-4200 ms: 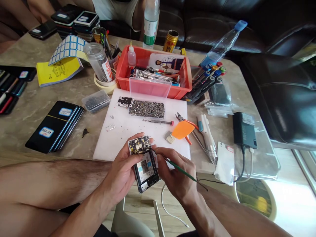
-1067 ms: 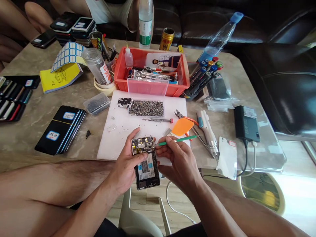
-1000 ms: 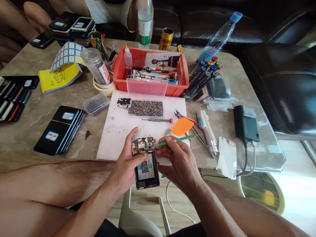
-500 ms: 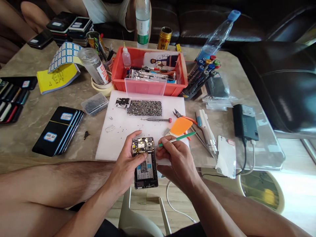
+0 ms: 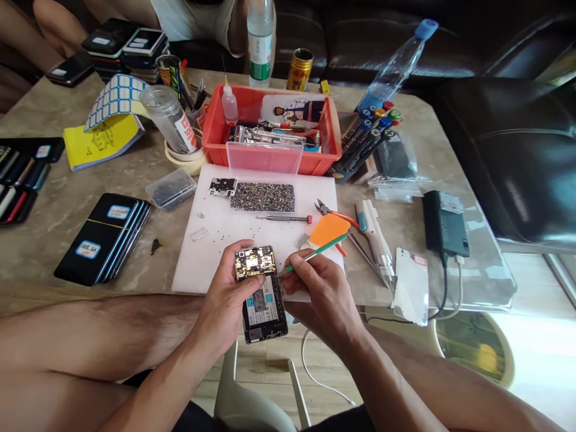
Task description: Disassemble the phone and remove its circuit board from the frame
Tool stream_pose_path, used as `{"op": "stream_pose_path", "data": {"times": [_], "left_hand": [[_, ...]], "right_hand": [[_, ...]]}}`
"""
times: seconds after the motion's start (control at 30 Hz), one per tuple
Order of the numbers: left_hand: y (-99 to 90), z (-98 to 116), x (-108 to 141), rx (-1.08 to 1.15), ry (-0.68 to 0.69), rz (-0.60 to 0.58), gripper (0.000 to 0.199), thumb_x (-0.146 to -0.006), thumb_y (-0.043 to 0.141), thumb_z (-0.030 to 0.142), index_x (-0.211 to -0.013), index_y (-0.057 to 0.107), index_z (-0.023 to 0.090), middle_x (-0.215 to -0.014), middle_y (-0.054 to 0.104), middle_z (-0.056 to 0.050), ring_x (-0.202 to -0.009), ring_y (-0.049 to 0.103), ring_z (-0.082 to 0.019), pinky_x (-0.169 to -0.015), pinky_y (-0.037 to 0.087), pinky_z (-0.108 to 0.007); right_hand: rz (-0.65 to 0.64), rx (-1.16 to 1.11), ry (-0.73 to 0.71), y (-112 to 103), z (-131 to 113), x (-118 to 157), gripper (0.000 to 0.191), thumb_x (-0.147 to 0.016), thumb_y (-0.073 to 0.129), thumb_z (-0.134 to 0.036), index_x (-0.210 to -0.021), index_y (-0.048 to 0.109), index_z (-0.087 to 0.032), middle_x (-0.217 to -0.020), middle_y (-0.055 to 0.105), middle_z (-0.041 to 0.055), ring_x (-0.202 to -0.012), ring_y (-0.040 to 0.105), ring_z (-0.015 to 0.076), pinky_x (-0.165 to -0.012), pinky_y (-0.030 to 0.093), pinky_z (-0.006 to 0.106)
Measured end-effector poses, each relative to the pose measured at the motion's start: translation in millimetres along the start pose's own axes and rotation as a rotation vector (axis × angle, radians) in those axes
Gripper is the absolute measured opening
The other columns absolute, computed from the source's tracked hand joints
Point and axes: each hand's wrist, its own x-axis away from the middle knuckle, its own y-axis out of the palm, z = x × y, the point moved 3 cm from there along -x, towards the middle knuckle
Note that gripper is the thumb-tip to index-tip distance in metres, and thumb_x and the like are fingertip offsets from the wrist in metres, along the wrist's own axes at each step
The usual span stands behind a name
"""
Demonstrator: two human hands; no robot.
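My left hand grips an opened smartphone along its left side, the thumb lying across its lower board area. The phone's circuit board and battery are bare and face up. In my right hand is a green and silver pen-like pry tool, pinched between thumb and fingers. Its lower tip is close to the phone's right edge; whether they touch I cannot tell. Just beyond, on a white foam mat, lie a screwdriver, tiny dark screws, an orange pick and orange-handled cutters.
A red bin of tools stands behind a clear box of screws. Stacked phones lie at left. An upright screwdriver set, a white electric screwdriver and a black power adapter are at right. Another person's legs show behind.
The phone has tilted, its top end leaning further left. My right hand and the green tool have shifted slightly left, with the tool angled more steeply.
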Motion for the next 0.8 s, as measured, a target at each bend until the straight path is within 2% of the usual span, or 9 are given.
{"op": "stream_pose_path", "data": {"times": [0.3, 0.8], "left_hand": [[-0.4, 2, -1, 0.025, 0.005, -0.006, 0.049, -0.081, 0.081, 0.017, -0.122, 0.056, 0.029, -0.1, 0.07, 0.002, -0.082, 0.066, -0.015, -0.077, 0.056, -0.029], [-1.4, -2, -5, 0.038, 0.036, 0.028, 0.054, -0.075, 0.087, 0.022, -0.12, 0.058, 0.026, -0.097, 0.072, 0.002, -0.08, 0.065, -0.015, -0.071, 0.056, -0.026]], "right_hand": [[0.042, 0.003, -0.041, 1, 9, -3, 0.034, -0.084, 0.085, -0.052, -0.088, 0.076, -0.02, -0.069, 0.073, -0.0002, -0.062, 0.066, 0.0136, -0.063, 0.057, 0.025], [0.082, -0.01, -0.008, 2, 10, -5, 0.034, -0.079, 0.087, -0.051, -0.081, 0.076, -0.019, -0.067, 0.073, 0.0006, -0.06, 0.066, 0.0144, -0.062, 0.056, 0.027]]}}
